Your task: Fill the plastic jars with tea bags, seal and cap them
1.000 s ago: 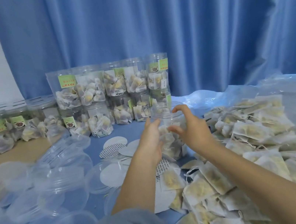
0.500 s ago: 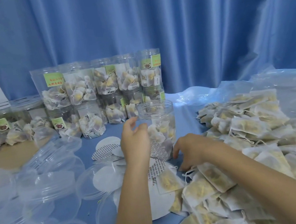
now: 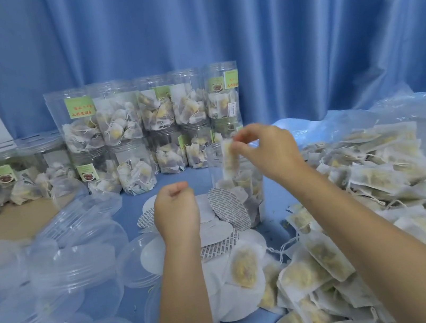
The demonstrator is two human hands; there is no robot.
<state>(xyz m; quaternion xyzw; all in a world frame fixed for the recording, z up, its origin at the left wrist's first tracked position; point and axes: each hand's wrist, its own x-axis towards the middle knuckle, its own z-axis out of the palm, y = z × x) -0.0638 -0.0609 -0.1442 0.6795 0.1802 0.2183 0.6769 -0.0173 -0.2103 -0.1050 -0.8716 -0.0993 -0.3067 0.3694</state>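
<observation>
An uncapped clear plastic jar (image 3: 251, 197) stands at the centre of the blue table, partly filled with tea bags. My right hand (image 3: 269, 152) hovers over its mouth and pinches a tea bag (image 3: 229, 158) that hangs down into the jar. My left hand (image 3: 176, 213) is to the left of the jar with its fingers curled and nothing in it. A big heap of loose tea bags (image 3: 380, 204) lies to the right. Round seal discs (image 3: 227, 209) lie against the jar's base.
Filled, capped jars (image 3: 119, 125) stand stacked in two tiers at the back, with more jars (image 3: 2, 178) to the left. Clear plastic lids (image 3: 69, 267) are scattered over the left side. A blue curtain hangs behind. Crumpled plastic sheeting (image 3: 422, 114) lies at the far right.
My right hand rose from the tea bag heap to the jar's mouth with a tea bag. My left hand came off the jar and moved down to the left.
</observation>
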